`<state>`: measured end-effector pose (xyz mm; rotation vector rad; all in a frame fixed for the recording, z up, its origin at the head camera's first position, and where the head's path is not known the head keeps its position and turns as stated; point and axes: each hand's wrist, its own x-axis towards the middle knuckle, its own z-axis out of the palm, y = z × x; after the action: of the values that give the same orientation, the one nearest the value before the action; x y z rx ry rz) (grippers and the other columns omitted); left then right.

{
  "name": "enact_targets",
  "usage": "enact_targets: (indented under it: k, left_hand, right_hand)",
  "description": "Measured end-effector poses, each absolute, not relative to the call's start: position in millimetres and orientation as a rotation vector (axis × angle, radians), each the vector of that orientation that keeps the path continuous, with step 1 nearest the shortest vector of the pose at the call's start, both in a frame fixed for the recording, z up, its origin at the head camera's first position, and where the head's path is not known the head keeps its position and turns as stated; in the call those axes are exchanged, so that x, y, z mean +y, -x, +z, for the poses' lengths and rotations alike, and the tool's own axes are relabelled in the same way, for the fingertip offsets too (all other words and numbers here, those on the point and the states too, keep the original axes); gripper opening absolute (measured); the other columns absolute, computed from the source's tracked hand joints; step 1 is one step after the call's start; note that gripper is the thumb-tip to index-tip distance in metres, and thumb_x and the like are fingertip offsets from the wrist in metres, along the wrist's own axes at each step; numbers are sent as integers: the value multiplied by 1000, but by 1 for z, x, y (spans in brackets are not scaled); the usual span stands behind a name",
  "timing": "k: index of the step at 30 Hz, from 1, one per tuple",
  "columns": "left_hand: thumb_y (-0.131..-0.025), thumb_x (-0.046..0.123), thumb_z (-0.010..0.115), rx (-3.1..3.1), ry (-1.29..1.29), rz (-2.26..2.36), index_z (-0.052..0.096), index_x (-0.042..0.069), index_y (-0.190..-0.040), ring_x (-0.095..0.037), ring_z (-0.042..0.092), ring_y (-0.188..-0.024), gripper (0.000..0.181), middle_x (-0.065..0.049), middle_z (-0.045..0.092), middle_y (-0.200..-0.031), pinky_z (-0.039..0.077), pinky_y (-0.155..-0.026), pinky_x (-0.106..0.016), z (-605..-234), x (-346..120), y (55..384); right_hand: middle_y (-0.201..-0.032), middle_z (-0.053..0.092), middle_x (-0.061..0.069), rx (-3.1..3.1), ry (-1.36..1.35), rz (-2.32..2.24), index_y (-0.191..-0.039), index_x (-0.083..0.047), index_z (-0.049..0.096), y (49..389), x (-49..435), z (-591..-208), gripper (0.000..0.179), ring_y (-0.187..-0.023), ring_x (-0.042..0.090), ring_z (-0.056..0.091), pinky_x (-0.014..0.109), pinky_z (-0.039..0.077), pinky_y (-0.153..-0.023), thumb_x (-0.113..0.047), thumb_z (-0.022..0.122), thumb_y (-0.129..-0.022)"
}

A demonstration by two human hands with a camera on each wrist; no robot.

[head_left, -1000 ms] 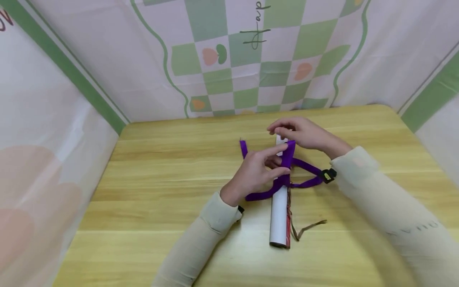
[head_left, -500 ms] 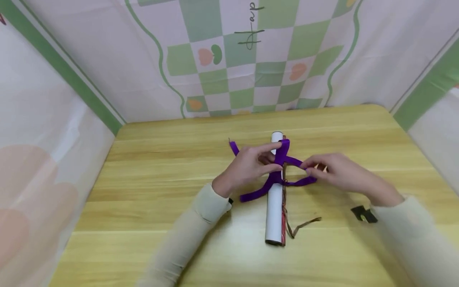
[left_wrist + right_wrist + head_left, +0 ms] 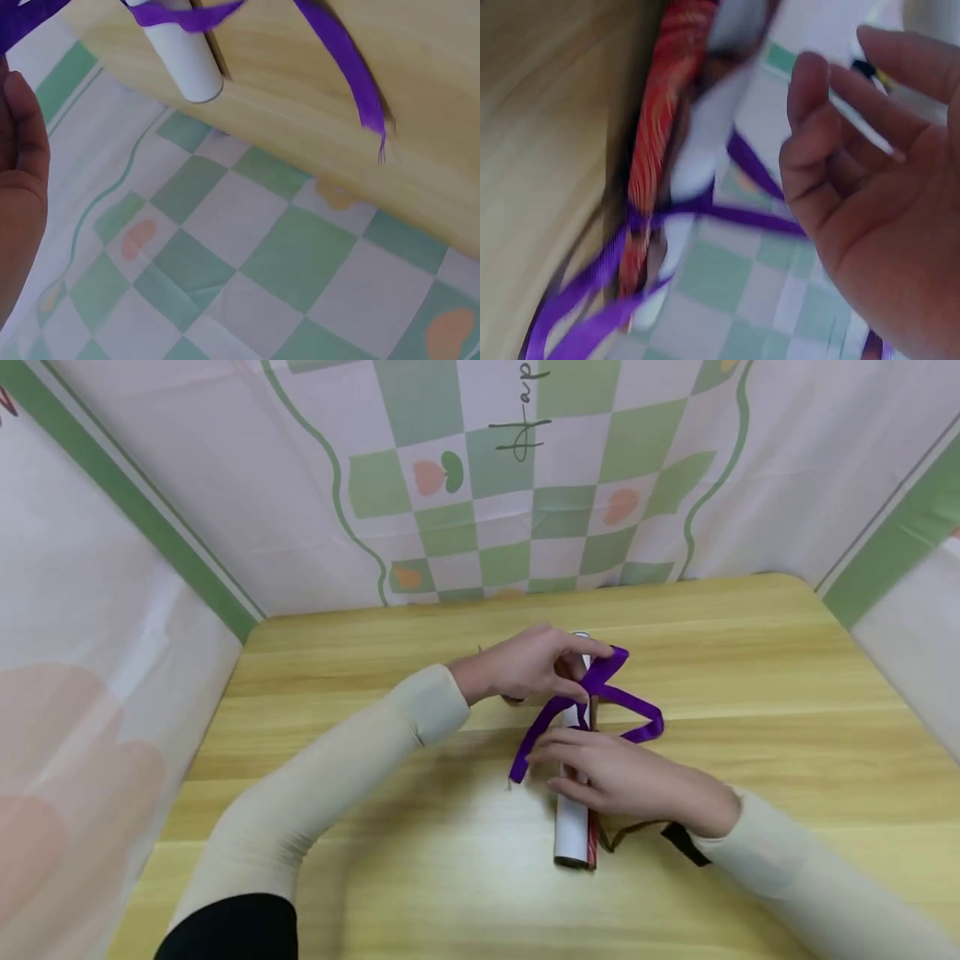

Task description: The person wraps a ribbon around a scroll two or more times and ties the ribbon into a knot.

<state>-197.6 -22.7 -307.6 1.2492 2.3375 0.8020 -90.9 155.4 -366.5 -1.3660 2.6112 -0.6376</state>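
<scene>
A white scroll lies lengthwise on the table, with a red patterned strip along its right side. Round its upper part goes a purple ribbon, looped out to the right, with a tail running down to the left. My left hand holds an upper loop of the ribbon, its index finger at the loop's top and thumb lower down. Over the lower scroll is my right hand, fingers loosely bent and fingertips beside the tail's end. In the right wrist view its palm shows nothing in the grasp.
A thin brown cord trails from the scroll's right side. Another ribbon tail with a frayed end shows in the left wrist view. Behind the wooden table hangs a green and white checked cloth.
My right hand has let go of the ribbon's right-hand loop and moved left over the scroll. My left hand has shifted slightly up and right, tilting the upper loop to the right.
</scene>
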Motion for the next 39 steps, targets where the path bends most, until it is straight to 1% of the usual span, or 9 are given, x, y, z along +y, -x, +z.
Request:
enact_targets:
  k: [4,9,12,18,21,25,27,32,39]
  left_hand:
    - [-95,13,80,2319,-1311,761,58,9,-151,-10,78,-96,61,-7,82,-105,59,-86,-16,-301,-18,206]
    - [-95,16,81,2334,-1337,712,59,11,-151,-8,77,-96,60,-4,82,-105,57,-86,-16,-298,-15,209]
    - [-94,17,81,2334,-1330,709,59,12,-151,-7,77,-96,61,-4,82,-105,56,-86,-15,-299,-14,209]
    - [-94,16,81,2314,-1331,741,60,11,-149,-8,77,-93,59,-5,81,-102,57,-84,-14,-304,-14,209]
    - [-94,15,81,2310,-1316,762,60,11,-150,-8,77,-94,59,-5,81,-103,57,-85,-14,-306,-15,209]
    - [-95,14,80,2309,-1295,777,58,9,-151,-10,78,-95,60,-8,81,-106,58,-86,-15,-308,-16,209]
    - [-95,13,79,2314,-1288,767,58,9,-151,-11,78,-95,60,-8,82,-106,58,-87,-15,-309,-17,209]
    - [-95,15,79,2329,-1276,733,57,10,-152,-12,77,-96,61,-8,81,-108,58,-87,-15,-310,-18,208]
    - [-95,15,79,2309,-1231,803,55,10,-153,-10,76,-94,63,-7,80,-105,58,-87,-15,-314,-24,204]
  right_hand:
    - [-156,55,14,2707,1326,-463,-142,-7,63,98,132,-371,41,-122,29,69,44,62,-95,-22,67,-104]
    - [-166,40,24,2821,1220,-287,-142,-1,61,110,113,-372,50,-77,17,70,33,61,-66,-28,72,-102]
    - [-156,47,27,2878,1131,-254,-129,3,63,117,104,-375,47,-59,12,59,30,56,-55,-30,75,-99]
    - [-111,59,19,2876,925,-216,-105,3,60,127,95,-383,39,-56,15,59,32,55,-51,-33,74,-100]
    - [-111,61,16,2844,874,-231,-106,2,63,129,92,-383,38,-58,15,59,33,57,-54,-35,72,-101]
    - [-128,62,15,2787,953,-316,-100,-5,68,124,91,-378,32,-64,14,59,33,57,-63,-36,71,-102]
    - [-134,63,14,2750,1034,-380,-105,-5,71,118,92,-375,31,-74,16,67,36,61,-71,-36,69,-103]
    - [-154,55,12,2622,1194,-551,-142,-5,64,97,100,-366,48,-113,23,72,44,62,-95,-37,64,-106]
    - [-150,56,5,2545,1351,-752,-145,-10,63,72,123,-368,41,-84,-4,61,29,60,-85,-28,63,-108]
